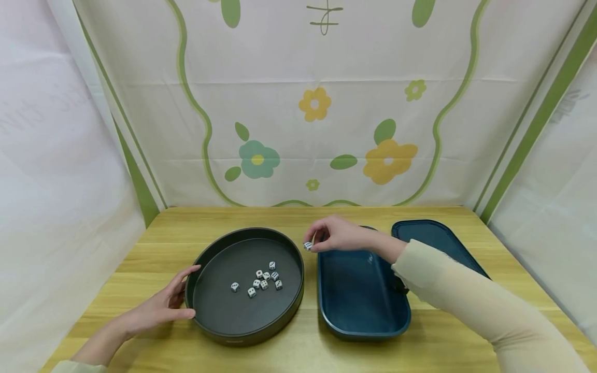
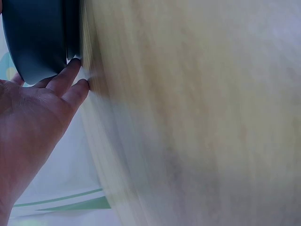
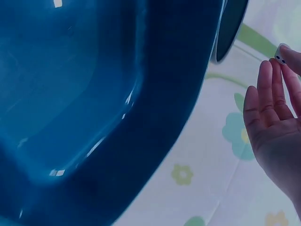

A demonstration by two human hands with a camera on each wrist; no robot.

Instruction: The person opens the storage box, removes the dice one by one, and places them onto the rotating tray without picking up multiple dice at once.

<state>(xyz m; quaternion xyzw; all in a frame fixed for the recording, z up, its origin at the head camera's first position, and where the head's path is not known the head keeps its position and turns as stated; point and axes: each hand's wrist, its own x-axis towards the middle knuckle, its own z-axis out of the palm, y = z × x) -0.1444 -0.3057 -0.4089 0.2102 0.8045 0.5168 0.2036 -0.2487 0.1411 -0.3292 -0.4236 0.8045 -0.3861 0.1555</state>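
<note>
My right hand pinches a white die with dark pips between thumb and fingertips. It is raised over the gap between a round dark pan and a blue rectangular container. In the right wrist view the die shows at the fingertips. Several white dice lie loosely grouped on the pan's floor, with one die apart at their left. My left hand rests against the pan's left side, fingers spread and fingertips at the rim. In the left wrist view its fingers touch the pan's outer wall.
A flat dark blue lid lies behind and right of the container, partly hidden by the right sleeve. The wooden table meets a white floral curtain at the back, with curtains at both sides.
</note>
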